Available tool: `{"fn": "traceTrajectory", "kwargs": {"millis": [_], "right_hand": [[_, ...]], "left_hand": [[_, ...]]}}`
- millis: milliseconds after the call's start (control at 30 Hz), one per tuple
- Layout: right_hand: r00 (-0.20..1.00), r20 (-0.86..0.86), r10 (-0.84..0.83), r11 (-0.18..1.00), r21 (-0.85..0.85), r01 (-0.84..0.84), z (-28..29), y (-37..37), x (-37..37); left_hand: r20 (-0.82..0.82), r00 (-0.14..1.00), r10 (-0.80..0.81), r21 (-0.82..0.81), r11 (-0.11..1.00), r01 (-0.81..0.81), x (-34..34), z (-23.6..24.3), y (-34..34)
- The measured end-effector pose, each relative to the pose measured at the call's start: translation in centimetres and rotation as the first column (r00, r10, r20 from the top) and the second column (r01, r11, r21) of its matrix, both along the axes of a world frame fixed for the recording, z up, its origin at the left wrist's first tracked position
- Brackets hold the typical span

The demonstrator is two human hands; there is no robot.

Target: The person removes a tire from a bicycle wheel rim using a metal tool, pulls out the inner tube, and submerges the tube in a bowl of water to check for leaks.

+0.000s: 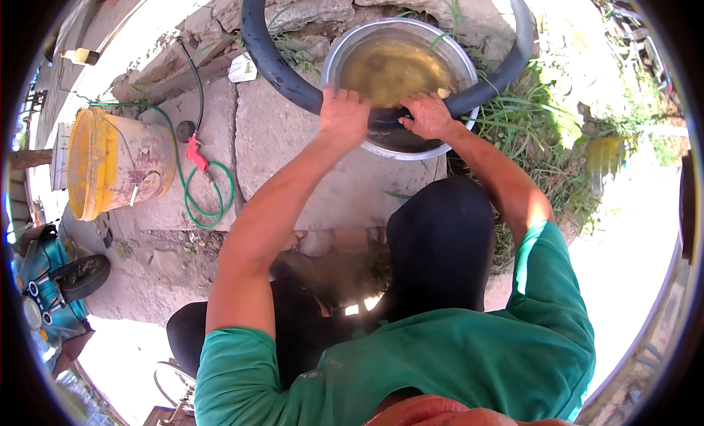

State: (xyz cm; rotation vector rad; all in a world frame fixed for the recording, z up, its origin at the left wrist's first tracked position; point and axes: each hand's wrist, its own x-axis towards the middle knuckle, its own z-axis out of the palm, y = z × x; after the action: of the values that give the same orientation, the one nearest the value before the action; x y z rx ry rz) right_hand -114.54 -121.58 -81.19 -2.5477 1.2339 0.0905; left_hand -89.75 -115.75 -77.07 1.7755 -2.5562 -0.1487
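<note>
A black inflated inner tube point(265, 55) arches over a round metal basin point(411, 156) in front of me. Murky yellowish-brown water point(400, 63) partly fills the basin. My left hand point(345, 116) is wrapped over the near part of the tube, above the basin's left rim. Over the basin's near right side, my right hand point(430, 116) grips the same tube. The short stretch between my hands sits low, at the water, and looks wet. How deep it dips I cannot tell.
To the left is a dirty yellow bucket point(121, 162). A red air gun point(196, 154) on a coiled green hose point(192, 206) lies on the stone slab. Grass point(539, 132) grows right of the basin. A small wheel point(84, 278) stands at lower left, a brush point(81, 56) at upper left.
</note>
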Motion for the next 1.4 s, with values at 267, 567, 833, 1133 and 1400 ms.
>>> {"fn": "traceTrajectory", "kwargs": {"millis": [267,567,833,1133,1400], "right_hand": [[0.965,0.262,0.021,0.998,0.051,-0.035,3.6,0.1,4.2],[0.992,0.122,-0.017,1.0,-0.001,0.017,6.5,-2.2,-1.8],[0.996,-0.088,-0.014,0.983,-0.185,-0.003,2.8,-2.6,-6.2],[0.933,-0.357,-0.047,0.998,-0.05,0.031,1.2,-3.2,-2.8],[0.924,-0.379,-0.057,0.998,0.012,0.066,0.2,-4.0,-2.5]], "left_hand": [[-0.163,0.986,0.02,0.034,0.999,-0.015,-1.0,0.0,0.5],[-0.174,0.98,0.1,0.119,0.99,-0.08,-0.7,0.3,0.4],[0.073,0.991,0.115,0.25,0.959,-0.13,-3.1,-1.3,-2.0],[0.242,0.968,0.064,0.342,0.928,-0.147,-5.4,-1.7,-3.6],[0.267,0.96,0.086,0.313,0.934,-0.171,-6.3,-2.6,-4.0]]}}
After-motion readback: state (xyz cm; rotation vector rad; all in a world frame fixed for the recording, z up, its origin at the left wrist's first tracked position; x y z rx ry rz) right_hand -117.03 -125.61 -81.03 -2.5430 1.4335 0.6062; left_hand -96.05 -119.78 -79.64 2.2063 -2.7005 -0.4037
